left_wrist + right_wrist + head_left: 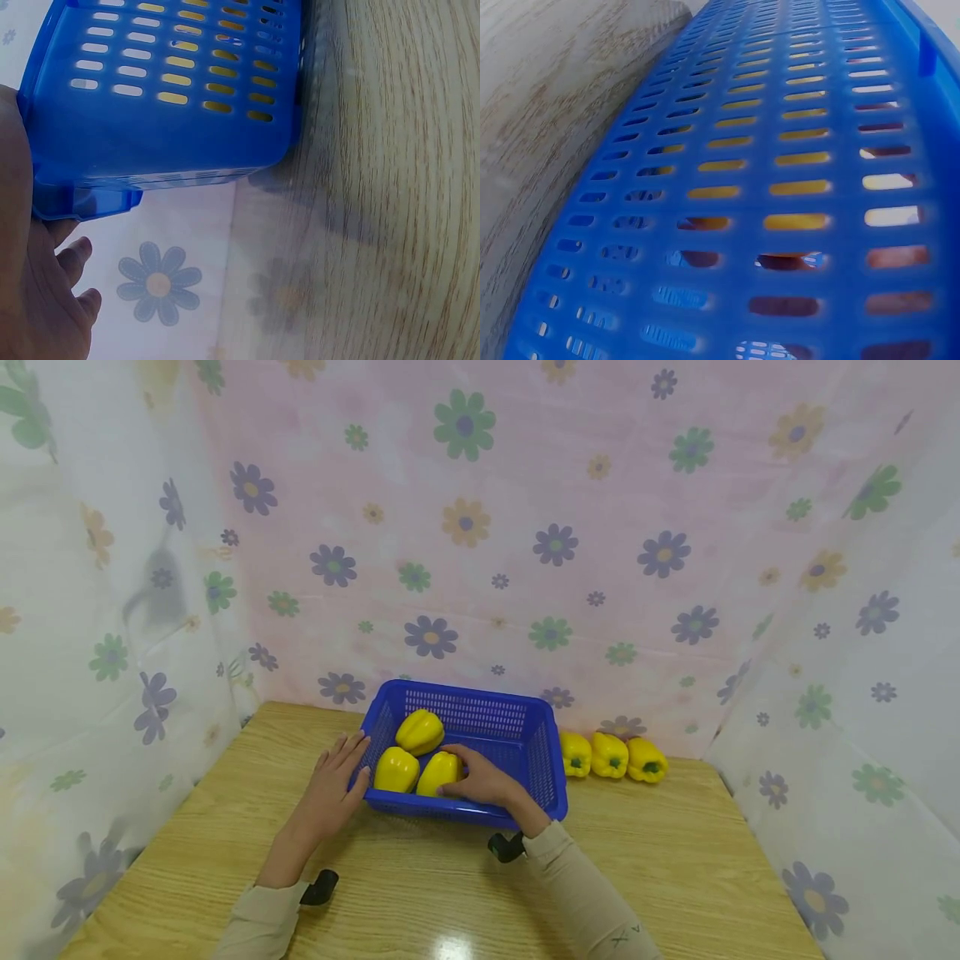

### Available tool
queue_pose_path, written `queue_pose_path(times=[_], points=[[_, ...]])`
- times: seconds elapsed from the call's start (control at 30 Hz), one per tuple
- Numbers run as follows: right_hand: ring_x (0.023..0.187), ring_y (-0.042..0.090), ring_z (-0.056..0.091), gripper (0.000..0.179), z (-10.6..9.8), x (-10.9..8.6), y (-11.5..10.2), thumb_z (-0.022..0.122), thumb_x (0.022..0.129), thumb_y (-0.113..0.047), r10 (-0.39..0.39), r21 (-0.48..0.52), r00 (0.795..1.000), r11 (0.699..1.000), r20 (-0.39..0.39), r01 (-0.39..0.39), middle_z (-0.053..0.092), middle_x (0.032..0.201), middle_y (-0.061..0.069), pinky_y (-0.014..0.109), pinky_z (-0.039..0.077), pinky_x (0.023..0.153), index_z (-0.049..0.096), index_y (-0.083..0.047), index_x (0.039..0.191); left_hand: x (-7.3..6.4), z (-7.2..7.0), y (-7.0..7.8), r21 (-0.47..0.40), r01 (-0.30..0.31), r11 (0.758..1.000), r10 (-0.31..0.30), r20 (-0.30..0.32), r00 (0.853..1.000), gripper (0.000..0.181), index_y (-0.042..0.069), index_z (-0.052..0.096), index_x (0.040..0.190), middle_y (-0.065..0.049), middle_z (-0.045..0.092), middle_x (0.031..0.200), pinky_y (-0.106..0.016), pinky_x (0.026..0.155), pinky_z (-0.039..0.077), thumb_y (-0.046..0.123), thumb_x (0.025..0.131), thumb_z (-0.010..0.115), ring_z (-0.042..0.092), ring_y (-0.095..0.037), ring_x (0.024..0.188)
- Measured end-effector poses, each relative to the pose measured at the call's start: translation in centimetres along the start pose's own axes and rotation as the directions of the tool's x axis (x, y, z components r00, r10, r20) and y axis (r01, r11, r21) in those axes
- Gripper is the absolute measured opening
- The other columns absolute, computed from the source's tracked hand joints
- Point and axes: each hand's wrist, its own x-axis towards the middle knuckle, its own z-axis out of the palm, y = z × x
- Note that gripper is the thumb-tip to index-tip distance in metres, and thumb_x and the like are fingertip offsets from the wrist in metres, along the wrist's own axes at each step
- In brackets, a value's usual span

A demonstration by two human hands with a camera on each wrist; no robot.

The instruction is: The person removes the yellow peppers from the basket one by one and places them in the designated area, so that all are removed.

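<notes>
A blue slotted plastic basket (465,807) stands on the wooden table with three yellow bell peppers in its left part. My right hand (486,779) reaches over the front rim, thumb and fingers around the front right bell pepper (437,772). Beside that one lies another bell pepper (396,768), and a third bell pepper (420,732) is behind them. On the basket's left rim rests my left hand (330,789), fingers extended. The left wrist view shows its fingertips (88,301) past the rim. In the right wrist view, the basket wall (727,176) mostly hides hand and peppers.
To the right of the basket, three more yellow bell peppers (609,755) sit in a row on the table (660,860). Flower-patterned cloth (480,527) hangs behind and on both sides. Dark wrist devices (320,887) sit at both cuffs.
</notes>
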Motion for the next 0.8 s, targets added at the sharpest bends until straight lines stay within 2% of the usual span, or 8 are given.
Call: queue_pose_path(times=[0.13,0.33,0.43,0.57,0.6,0.8], points=[[0.106,0.026,0.064,0.070,-0.04,-0.26,-0.19,0.077,0.092,-0.016,0.016,0.046,0.997,0.999,-0.071,-0.013,0.060,0.129,0.019,0.040,0.058,0.088,0.040,-0.007,0.150,-0.01,0.03,0.08,0.001,0.003,1.000,-0.003,0.002,1.000,0.052,-0.001,0.041,0.154,-0.020,0.034,0.163,-0.071,0.119,0.015,0.023,0.108,0.044,0.021,-0.048,0.152],[0.110,0.027,0.062,0.064,-0.07,-0.45,-0.30,0.068,0.098,-0.019,-0.029,0.027,0.997,0.999,-0.074,0.031,0.059,0.134,0.018,0.040,0.058,0.087,0.040,-0.004,0.154,0.02,0.22,-0.22,-0.001,0.004,1.000,-0.004,0.004,1.000,0.052,-0.002,0.041,0.154,-0.020,0.033,0.163,-0.071,0.118,0.015,0.022,0.108,0.045,0.020,-0.048,0.152],[0.126,0.033,0.057,0.062,-0.06,-0.47,-0.27,0.063,0.102,-0.024,-0.014,0.010,0.998,1.000,-0.057,0.014,0.051,0.147,0.019,0.047,0.054,0.098,0.039,-0.007,0.156,0.03,0.33,-0.39,-0.002,0.002,1.000,-0.002,0.003,1.000,0.053,-0.002,0.040,0.154,-0.020,0.033,0.163,-0.072,0.118,0.015,0.023,0.108,0.044,0.019,-0.048,0.152],[0.145,0.039,0.040,0.060,0.01,-0.46,-0.26,0.058,0.105,-0.027,0.003,-0.023,0.999,1.000,-0.037,-0.003,0.038,0.159,0.019,0.056,0.042,0.112,0.038,-0.010,0.158,0.06,0.28,-0.43,0.001,0.006,1.000,-0.006,0.010,1.000,0.053,-0.001,0.039,0.155,-0.020,0.033,0.163,-0.071,0.119,0.015,0.025,0.108,0.043,0.019,-0.047,0.153],[0.147,0.039,0.036,0.059,0.03,-0.43,-0.27,0.057,0.105,-0.027,0.003,-0.032,0.999,0.999,-0.032,-0.004,0.036,0.161,0.019,0.057,0.039,0.115,0.037,-0.011,0.158,0.06,0.25,-0.40,0.001,0.007,1.000,-0.007,0.010,1.000,0.053,-0.001,0.039,0.155,-0.020,0.033,0.163,-0.071,0.119,0.015,0.025,0.109,0.042,0.019,-0.047,0.153],[0.149,0.038,0.035,0.058,0.13,-0.33,-0.30,0.053,0.107,-0.027,0.019,-0.066,1.000,0.998,-0.002,-0.019,0.034,0.163,0.017,0.058,0.034,0.118,0.034,-0.012,0.160,0.01,0.20,-0.28,0.001,0.001,1.000,-0.001,0.010,1.000,0.053,-0.001,0.040,0.155,-0.020,0.033,0.163,-0.072,0.118,0.015,0.024,0.108,0.043,0.019,-0.048,0.152]])
